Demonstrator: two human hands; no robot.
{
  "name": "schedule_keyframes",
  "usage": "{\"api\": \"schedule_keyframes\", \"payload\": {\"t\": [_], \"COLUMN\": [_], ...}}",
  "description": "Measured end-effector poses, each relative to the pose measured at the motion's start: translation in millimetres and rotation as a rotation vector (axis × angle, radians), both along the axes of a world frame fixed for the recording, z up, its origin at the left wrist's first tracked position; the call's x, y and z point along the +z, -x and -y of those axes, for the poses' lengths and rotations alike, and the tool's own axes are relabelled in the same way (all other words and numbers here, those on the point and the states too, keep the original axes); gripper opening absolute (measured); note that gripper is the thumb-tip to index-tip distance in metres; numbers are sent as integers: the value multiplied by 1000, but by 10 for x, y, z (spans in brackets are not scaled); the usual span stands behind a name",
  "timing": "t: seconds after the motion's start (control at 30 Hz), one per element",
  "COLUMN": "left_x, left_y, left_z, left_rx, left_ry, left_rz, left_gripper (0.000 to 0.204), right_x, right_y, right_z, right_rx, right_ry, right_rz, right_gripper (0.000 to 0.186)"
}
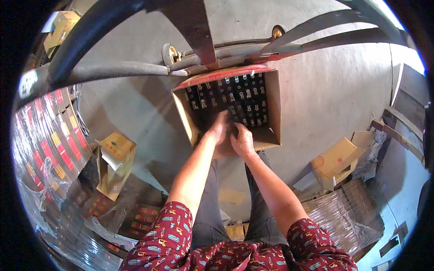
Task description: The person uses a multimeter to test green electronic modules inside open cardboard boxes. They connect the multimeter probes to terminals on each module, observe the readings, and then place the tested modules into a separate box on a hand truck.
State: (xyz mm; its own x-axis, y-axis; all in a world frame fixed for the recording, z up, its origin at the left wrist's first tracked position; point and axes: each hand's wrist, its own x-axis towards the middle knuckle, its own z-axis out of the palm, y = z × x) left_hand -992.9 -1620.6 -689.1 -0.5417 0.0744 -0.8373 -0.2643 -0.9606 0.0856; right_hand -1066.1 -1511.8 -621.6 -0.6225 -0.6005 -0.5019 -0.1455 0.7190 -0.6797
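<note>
An open cardboard box (274, 99) with a red far edge stands on the floor before me. Rows of dark pieces with small shiny metal ends (247, 94) fill much of it; their exact kind is too small to tell. My left hand (219, 128) reaches over the near side into the box, fingers pressed together and partly blurred against the dark contents. Beside it, my right hand (243, 141) has its fingers curled inward at the near part of the box. Something dark lies between the two hands, but I cannot make out what they grip.
Beyond the box runs a dark metal frame (122, 68) with small wheels (170, 55). Flattened cartons in plastic wrap (54, 140) are stacked at left. Open cardboard boxes stand at left (118, 149) and right (337, 158), near another wrapped cardboard stack (346, 207).
</note>
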Motion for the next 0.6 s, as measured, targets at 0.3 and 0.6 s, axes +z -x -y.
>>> {"api": "schedule_keyframes", "payload": {"t": [0.3, 0.6], "left_x": [138, 152], "left_y": [-191, -339], "left_z": [172, 411], "left_rx": [-200, -910], "left_ry": [60, 1578], "left_rz": [189, 474], "left_gripper": [87, 70], "right_x": [679, 452], "right_y": [448, 151], "right_z": [-526, -884], "right_rx": [-867, -1404], "right_ry": [131, 191], "right_rz": [-250, 616], "right_gripper": [48, 74]}}
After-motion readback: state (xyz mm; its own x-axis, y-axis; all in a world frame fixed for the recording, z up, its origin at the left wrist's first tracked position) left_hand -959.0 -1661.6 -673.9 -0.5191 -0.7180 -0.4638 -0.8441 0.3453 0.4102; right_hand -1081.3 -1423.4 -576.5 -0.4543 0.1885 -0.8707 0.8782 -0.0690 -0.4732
